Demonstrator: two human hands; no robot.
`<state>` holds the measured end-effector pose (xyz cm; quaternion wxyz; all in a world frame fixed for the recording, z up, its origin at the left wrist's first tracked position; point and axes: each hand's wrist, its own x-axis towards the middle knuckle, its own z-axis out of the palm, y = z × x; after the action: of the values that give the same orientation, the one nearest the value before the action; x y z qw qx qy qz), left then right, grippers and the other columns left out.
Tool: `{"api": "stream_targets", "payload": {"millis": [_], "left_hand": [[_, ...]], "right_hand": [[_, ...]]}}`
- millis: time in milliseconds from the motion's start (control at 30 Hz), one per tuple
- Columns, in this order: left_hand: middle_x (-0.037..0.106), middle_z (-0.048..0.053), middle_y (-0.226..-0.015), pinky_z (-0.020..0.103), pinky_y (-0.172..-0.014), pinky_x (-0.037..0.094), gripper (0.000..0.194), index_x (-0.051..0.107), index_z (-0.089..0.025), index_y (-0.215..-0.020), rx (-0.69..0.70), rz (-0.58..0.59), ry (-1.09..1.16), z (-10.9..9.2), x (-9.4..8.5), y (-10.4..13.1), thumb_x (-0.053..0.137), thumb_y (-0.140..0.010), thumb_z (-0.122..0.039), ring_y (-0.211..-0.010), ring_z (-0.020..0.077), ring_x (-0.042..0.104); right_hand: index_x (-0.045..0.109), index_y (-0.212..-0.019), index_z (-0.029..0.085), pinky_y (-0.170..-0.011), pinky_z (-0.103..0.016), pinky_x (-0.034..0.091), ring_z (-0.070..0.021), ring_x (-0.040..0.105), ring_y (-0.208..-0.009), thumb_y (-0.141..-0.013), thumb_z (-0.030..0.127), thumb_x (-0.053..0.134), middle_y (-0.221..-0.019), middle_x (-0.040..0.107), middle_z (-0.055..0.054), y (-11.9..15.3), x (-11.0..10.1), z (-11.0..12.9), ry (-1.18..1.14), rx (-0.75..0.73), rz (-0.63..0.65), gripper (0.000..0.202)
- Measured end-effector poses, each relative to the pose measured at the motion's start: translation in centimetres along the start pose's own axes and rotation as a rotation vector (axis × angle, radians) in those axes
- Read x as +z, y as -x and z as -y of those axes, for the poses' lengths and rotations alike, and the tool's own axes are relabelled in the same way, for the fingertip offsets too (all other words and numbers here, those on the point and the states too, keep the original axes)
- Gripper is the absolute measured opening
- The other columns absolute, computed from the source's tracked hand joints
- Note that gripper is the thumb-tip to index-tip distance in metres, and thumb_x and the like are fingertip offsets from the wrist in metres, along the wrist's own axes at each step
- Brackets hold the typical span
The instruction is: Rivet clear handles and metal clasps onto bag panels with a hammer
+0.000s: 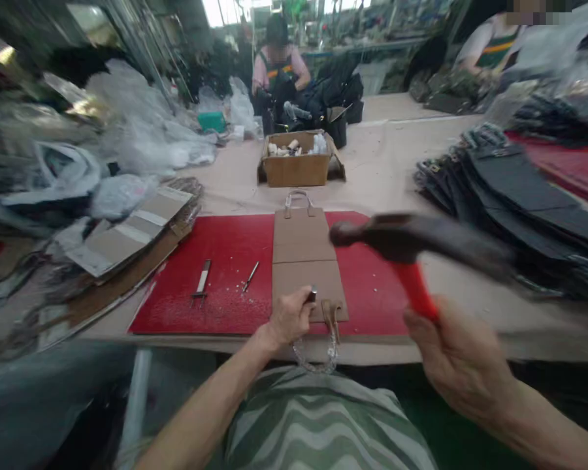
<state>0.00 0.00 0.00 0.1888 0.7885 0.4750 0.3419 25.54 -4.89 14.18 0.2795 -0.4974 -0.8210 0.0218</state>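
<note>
My right hand grips the red handle of a claw hammer, raised above the table's right side and slightly blurred. In my left hand is a short metal punch, its top end showing above the fist. The punch stands over the near end of a brown bag panel; its lower tip is hidden by my fingers. One handle loops from the panel's far end. Another, wrapped in clear plastic, hangs over the table edge near me.
Under the panel lies a red mat bearing a pronged tool and a thin metal rod. Beyond it sits a cardboard box of small parts. Dark panels are stacked right, cardboard sheets left. Two people sit across the table.
</note>
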Motion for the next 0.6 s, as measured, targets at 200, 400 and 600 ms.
{"api": "stream_targets", "payload": {"millis": [200, 400, 600], "left_hand": [[0.065, 0.004, -0.081, 0.026, -0.065, 0.048, 0.015, 0.055, -0.02, -0.1, -0.015, -0.019, 0.054, -0.4, -0.5, -0.4, 0.05, -0.087, -0.015, -0.072, 0.0169, 0.064], [0.065, 0.004, -0.085, 0.027, -0.073, 0.05, 0.011, 0.056, -0.019, -0.1, -0.014, 0.03, 0.123, -1.0, -1.6, -0.7, 0.051, -0.089, -0.019, -0.078, 0.016, 0.064], [0.068, 0.006, -0.087, 0.029, -0.075, 0.054, 0.01, 0.06, -0.018, -0.096, -0.02, 0.013, 0.147, -0.4, -1.3, 0.0, 0.057, -0.087, -0.02, -0.079, 0.0175, 0.066]], "right_hand": [[0.039, -0.073, 0.025, -0.047, -0.028, 0.023, -0.0141, 0.041, -0.041, -0.096, 0.041, 0.034, -0.051, 0.046, 0.004, -0.7, 2.3, -1.8, -0.136, 0.235, 0.297, 0.029], [0.049, -0.075, 0.022, -0.055, -0.027, 0.03, -0.0163, 0.055, -0.06, -0.084, 0.037, 0.052, -0.066, 0.06, -0.002, -3.9, 10.6, -1.7, -0.193, 0.469, 0.383, 0.018], [0.058, -0.087, 0.019, -0.055, -0.029, 0.03, -0.0216, 0.061, -0.068, -0.076, 0.046, 0.059, -0.074, 0.065, -0.006, -4.0, 14.8, -2.0, -0.072, 0.59, 0.435, 0.029]]}}
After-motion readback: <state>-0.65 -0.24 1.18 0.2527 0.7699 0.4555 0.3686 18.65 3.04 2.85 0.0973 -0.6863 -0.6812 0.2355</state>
